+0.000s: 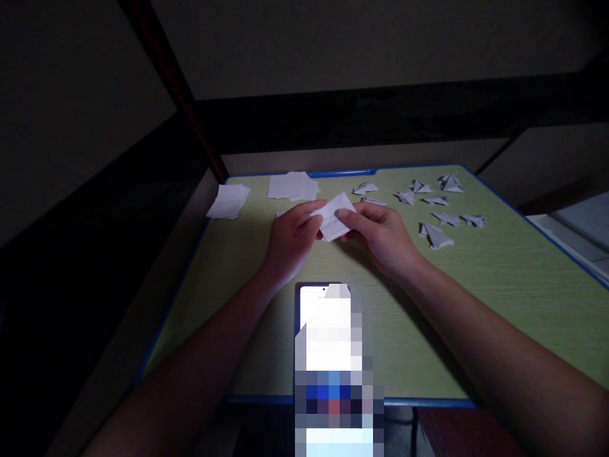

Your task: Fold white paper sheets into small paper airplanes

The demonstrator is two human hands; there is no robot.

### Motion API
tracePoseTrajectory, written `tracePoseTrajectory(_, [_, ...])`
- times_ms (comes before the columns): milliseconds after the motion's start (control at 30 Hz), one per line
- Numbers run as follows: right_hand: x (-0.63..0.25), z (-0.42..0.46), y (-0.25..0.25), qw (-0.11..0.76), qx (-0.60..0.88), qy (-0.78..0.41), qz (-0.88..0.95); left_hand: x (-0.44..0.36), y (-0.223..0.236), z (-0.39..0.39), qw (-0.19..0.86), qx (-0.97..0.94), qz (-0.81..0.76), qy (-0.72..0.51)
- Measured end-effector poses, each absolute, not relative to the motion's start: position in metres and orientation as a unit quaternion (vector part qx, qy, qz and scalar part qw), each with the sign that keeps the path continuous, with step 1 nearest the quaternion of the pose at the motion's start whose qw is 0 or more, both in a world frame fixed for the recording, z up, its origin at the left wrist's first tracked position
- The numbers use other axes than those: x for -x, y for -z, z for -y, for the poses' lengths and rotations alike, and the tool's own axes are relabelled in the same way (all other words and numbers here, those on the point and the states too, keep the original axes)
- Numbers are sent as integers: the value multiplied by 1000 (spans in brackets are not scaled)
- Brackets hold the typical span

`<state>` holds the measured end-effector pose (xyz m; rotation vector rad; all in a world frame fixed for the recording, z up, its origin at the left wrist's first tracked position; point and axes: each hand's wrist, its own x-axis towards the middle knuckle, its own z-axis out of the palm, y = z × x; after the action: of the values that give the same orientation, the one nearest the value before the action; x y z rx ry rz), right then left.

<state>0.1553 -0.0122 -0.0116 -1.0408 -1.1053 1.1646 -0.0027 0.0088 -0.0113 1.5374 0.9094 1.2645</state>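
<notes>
Between my two hands, raised over the middle of the table, is a small folded piece of white paper (337,219) with visible crease lines. My left hand (295,233) pinches its left corner between thumb and fingers. From the other side, my right hand (378,227) grips the right edge, its thumb lying on top of the paper and its fingers underneath. Behind the hands lies a stack of white paper sheets (291,186), and another stack (228,202) sits farther left.
Several folded paper pieces (436,236) are scattered over the right rear of the green table (480,304), which has a blue edge. A lit phone (311,311), partly pixelated, is in front of me between my forearms. A wall stands behind the table.
</notes>
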Motion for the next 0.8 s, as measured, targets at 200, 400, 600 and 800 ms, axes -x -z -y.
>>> tracePoseTrajectory(200, [-155,11,15,588,470,-468,464,2,10,-8,465,-641,-365,-489])
tracePoseTrajectory(400, [-157,12,9,601,447,-476,462,6,13,-9,399,-694,-384,-460])
tracePoseTrajectory(600, [-164,11,3,583,478,-385,533,7,19,-14,371,-729,-357,-451])
tracePoseTrajectory(800, [-167,11,1,543,490,-358,580,9,15,-14,396,-705,-359,-465])
